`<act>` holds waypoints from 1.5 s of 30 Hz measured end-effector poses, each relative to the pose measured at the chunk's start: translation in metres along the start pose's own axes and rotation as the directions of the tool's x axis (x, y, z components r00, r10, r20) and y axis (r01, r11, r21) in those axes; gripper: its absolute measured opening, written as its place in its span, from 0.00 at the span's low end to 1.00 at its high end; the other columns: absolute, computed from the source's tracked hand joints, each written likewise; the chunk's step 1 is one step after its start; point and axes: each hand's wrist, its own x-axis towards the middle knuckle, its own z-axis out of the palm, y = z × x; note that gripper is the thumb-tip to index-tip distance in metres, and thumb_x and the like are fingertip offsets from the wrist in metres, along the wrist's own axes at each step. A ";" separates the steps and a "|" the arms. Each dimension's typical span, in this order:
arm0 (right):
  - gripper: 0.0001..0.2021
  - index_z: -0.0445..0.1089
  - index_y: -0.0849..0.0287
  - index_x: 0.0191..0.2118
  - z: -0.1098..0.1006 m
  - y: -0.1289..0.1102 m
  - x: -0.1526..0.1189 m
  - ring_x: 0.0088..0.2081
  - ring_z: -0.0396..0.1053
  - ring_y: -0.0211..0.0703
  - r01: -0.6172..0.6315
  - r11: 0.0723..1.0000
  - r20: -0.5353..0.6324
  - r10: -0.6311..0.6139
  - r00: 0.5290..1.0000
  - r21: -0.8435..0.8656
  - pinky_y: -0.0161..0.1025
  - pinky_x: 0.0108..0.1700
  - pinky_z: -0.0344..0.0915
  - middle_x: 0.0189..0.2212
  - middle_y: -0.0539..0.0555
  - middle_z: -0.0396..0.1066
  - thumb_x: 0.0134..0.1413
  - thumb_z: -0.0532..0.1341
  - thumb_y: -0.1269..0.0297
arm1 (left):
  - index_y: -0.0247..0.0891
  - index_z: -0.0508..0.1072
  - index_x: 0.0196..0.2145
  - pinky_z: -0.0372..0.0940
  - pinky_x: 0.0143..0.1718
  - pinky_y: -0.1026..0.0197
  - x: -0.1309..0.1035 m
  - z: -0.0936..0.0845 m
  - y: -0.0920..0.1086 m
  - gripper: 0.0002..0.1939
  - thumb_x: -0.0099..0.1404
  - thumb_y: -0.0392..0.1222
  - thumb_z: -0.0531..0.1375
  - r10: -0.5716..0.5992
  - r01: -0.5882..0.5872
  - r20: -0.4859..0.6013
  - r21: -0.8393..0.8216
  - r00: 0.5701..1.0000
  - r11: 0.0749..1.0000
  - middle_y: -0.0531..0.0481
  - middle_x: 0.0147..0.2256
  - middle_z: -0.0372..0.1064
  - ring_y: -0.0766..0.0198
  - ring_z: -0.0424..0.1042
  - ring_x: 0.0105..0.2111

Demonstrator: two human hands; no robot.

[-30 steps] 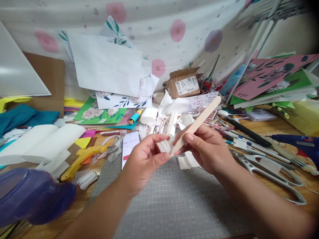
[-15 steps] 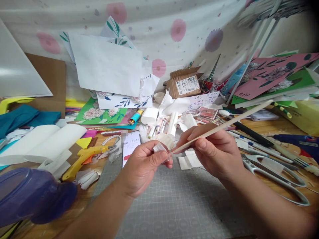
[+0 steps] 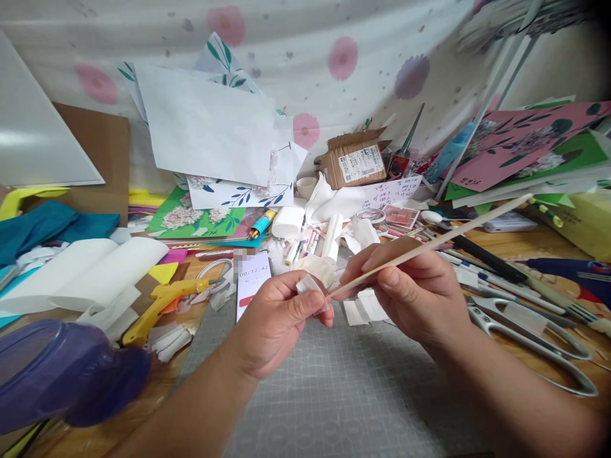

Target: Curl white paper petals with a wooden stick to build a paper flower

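Pinched between thumb and fingers of my left hand (image 3: 284,318) is a small piece of white paper (image 3: 309,292). My right hand (image 3: 415,292) grips a thin pale wooden stick (image 3: 458,234), slanting up to the right. The stick's lower tip meets the paper at my left fingertips; whether it is inside a fold there I cannot tell. Both hands are raised over a grey cutting mat (image 3: 305,394). Several small white paper pieces (image 3: 365,308) lie on the mat behind my right hand.
A phone (image 3: 252,280) showing a timer lies behind my left hand. Large scissors (image 3: 534,337) rest at the right. A yellow glue gun (image 3: 151,312) and a purple container (image 3: 71,372) stand left. Behind are a cardboard box (image 3: 356,162), pens and papers.
The view has shifted slightly. The paper has turned a little in my left fingers, and the stick lies at a slightly lower slant.
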 end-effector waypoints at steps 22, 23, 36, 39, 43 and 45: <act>0.06 0.78 0.52 0.41 0.003 0.003 -0.002 0.39 0.77 0.46 0.052 0.997 -0.027 -0.053 0.998 -0.048 0.45 0.38 0.75 0.35 0.53 0.78 0.64 0.62 0.64 | 0.36 0.71 0.26 0.61 0.32 0.64 -0.004 0.009 -0.008 0.15 0.60 0.47 0.70 -0.066 0.031 -0.141 -0.242 0.988 0.970 0.56 0.22 0.64 0.70 0.63 0.25; 0.06 0.78 0.52 0.42 0.003 0.003 -0.003 0.39 0.77 0.47 0.048 0.998 -0.026 -0.050 0.998 -0.048 0.45 0.38 0.75 0.36 0.53 0.78 0.64 0.62 0.63 | 0.36 0.71 0.26 0.61 0.32 0.64 -0.005 0.009 -0.008 0.15 0.60 0.47 0.69 -0.069 0.033 -0.140 -0.246 0.988 0.969 0.56 0.22 0.64 0.70 0.63 0.25; 0.09 0.78 0.50 0.45 0.008 0.001 -0.006 0.39 0.77 0.48 0.103 0.991 -0.026 -0.106 0.994 -0.082 0.48 0.42 0.75 0.37 0.53 0.79 0.64 0.62 0.68 | 0.36 0.70 0.23 0.61 0.32 0.63 -0.006 0.013 -0.010 0.18 0.60 0.50 0.69 -0.103 0.058 -0.153 -0.276 0.983 0.959 0.56 0.21 0.65 0.70 0.63 0.24; 0.09 0.78 0.50 0.45 0.009 0.002 -0.007 0.40 0.77 0.47 0.123 0.987 -0.033 -0.127 0.991 -0.102 0.47 0.42 0.75 0.38 0.53 0.79 0.64 0.62 0.69 | 0.35 0.71 0.23 0.61 0.32 0.63 -0.006 0.014 -0.010 0.18 0.59 0.51 0.70 -0.109 0.066 -0.151 -0.266 0.982 0.962 0.56 0.20 0.65 0.70 0.63 0.24; 0.10 0.78 0.49 0.46 0.009 0.003 -0.007 0.41 0.76 0.47 0.126 0.987 -0.050 -0.131 0.990 -0.101 0.46 0.40 0.77 0.38 0.53 0.79 0.64 0.62 0.69 | 0.35 0.71 0.23 0.61 0.32 0.63 -0.007 0.015 -0.009 0.19 0.59 0.51 0.69 -0.106 0.064 -0.135 -0.281 0.985 0.958 0.56 0.20 0.64 0.70 0.63 0.23; 0.10 0.78 0.50 0.46 0.009 0.002 -0.007 0.41 0.76 0.46 0.137 0.986 -0.055 -0.143 0.988 -0.099 0.45 0.40 0.77 0.38 0.53 0.78 0.64 0.62 0.70 | 0.35 0.71 0.23 0.61 0.32 0.63 -0.007 0.015 -0.010 0.18 0.60 0.51 0.69 -0.108 0.067 -0.127 -0.292 0.986 0.954 0.56 0.20 0.63 0.70 0.62 0.24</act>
